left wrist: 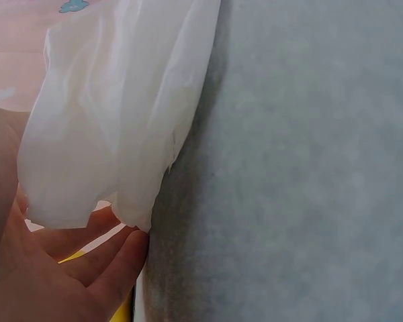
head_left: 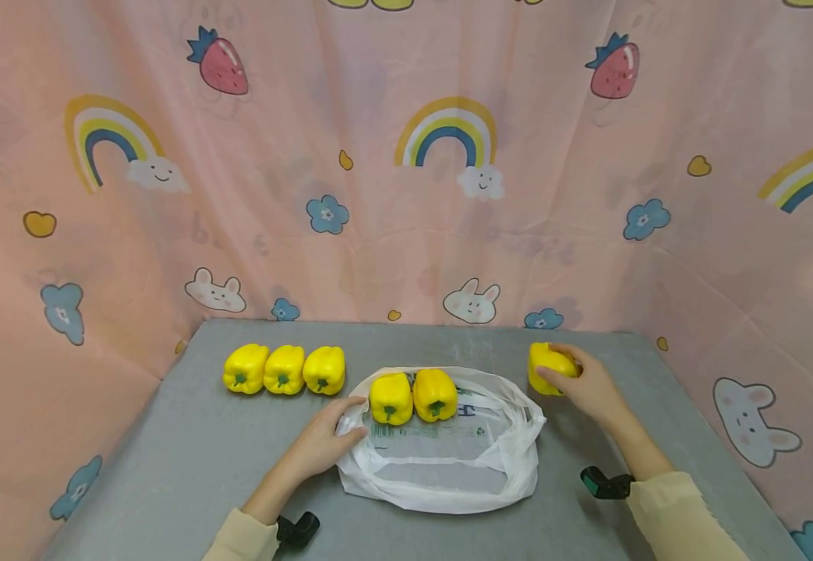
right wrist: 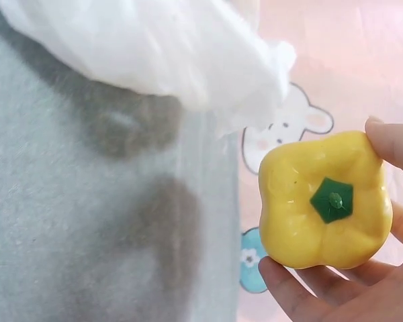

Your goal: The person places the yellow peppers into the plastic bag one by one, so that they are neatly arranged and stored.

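A white plastic bag (head_left: 441, 499) lies on the grey table with its mouth spread wide. My left hand (head_left: 329, 438) holds its left rim, the plastic (left wrist: 114, 134) passing between thumb and fingers in the left wrist view. Two yellow bell peppers, one on the left (head_left: 390, 399) and one on the right (head_left: 436, 395), sit side by side inside the bag at its back. My right hand (head_left: 592, 387) grips another yellow bell pepper (head_left: 545, 366) by its sides, to the right of the bag; its green stem (right wrist: 334, 200) faces the right wrist camera.
Three more yellow bell peppers, left (head_left: 245, 368), middle (head_left: 284, 370) and right (head_left: 325, 370), stand in a row at the table's back left. A pink patterned curtain (head_left: 378, 257) surrounds the back and sides of the grey table (head_left: 189, 467).
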A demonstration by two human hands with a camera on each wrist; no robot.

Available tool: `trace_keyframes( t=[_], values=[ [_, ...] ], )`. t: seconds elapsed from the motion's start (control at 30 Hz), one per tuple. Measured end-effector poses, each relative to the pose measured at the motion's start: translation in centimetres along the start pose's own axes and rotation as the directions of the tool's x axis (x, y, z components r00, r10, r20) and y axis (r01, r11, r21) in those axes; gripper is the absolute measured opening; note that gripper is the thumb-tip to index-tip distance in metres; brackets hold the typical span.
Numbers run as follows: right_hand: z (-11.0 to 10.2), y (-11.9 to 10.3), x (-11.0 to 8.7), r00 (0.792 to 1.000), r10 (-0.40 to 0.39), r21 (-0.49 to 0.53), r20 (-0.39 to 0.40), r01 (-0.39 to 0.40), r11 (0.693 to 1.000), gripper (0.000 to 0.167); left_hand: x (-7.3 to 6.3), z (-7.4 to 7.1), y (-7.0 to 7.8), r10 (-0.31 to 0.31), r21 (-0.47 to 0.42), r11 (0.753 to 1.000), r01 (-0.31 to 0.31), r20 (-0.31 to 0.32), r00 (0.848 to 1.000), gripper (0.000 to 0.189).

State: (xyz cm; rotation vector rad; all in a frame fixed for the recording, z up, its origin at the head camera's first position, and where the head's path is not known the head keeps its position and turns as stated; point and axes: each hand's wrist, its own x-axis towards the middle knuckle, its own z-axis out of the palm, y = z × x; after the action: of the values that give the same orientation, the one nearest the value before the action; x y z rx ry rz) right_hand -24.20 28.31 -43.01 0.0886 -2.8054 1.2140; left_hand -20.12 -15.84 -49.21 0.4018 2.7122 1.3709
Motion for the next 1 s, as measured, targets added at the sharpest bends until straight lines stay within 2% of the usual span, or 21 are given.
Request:
trace_keyframes(
  t=[0.57, 1.0],
  values=[
    [0.3, -3.5, -1.0, 0.997, -0.082, -0.009, -0.001, 0.082, 0.997, 0.068, 0.0, -0.1, 0.0, -0.005, -0.009, 1.0, 0.006, 0.006, 1.0, 0.05],
    [2.7, -5.1, -1.6, 0.992, -0.123, 0.021, 0.011, 0.123, 0.992, 0.062, 0.0, 0.1, 0.0, -0.009, -0.009, 1.0, 0.009, 0.0, 1.0, 0.049]
  ],
)
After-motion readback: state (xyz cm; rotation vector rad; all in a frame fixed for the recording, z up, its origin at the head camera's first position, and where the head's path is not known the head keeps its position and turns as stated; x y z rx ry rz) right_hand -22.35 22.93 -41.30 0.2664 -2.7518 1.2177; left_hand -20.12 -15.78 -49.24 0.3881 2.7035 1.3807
